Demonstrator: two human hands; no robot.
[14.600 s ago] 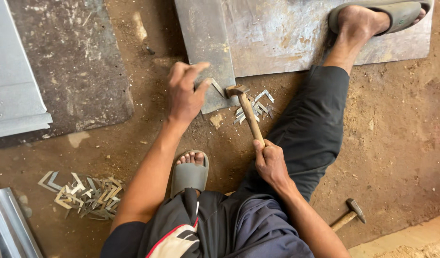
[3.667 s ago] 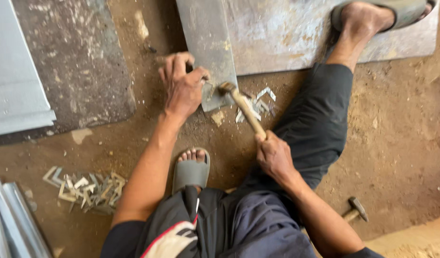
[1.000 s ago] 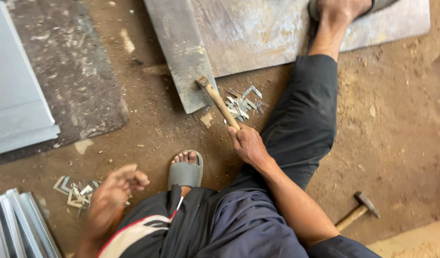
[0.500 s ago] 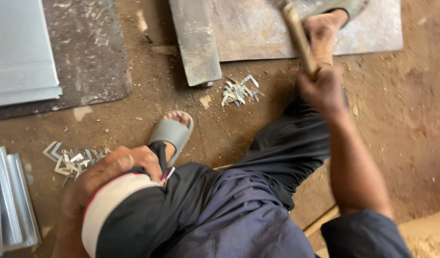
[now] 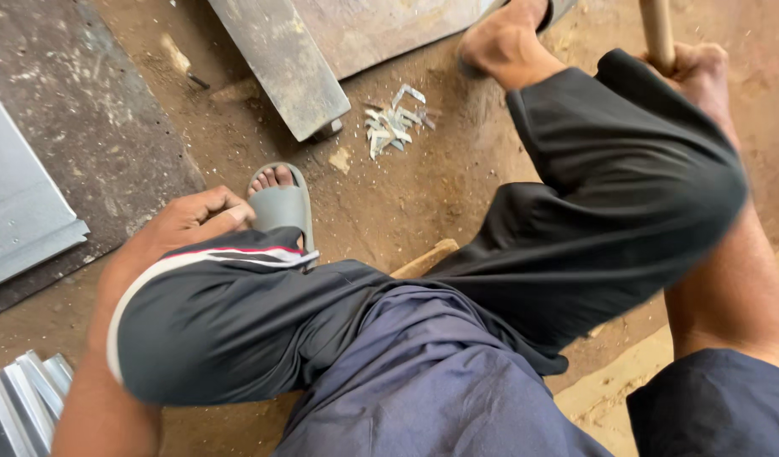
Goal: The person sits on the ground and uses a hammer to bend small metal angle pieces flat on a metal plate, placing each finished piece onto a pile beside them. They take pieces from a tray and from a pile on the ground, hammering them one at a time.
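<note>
Right hand [image 5: 701,76], upper right, grips the wooden hammer handle [image 5: 657,32]; left hand [image 5: 190,222], loosely curled and empty, rests by the grey sandal [image 5: 281,206]; seemingly between strikes.

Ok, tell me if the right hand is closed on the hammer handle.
Closed: the right hand wraps the wooden handle, which runs out of view; the hammer head is unseen.

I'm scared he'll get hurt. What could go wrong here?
1. The right hand grips a wooden hammer handle raised close above the bare foot; a swing might hit toes.
2. The small shiny metal scraps on the dirt look sharp, and the grey open-toed sandal leaves toes uncovered.
</note>
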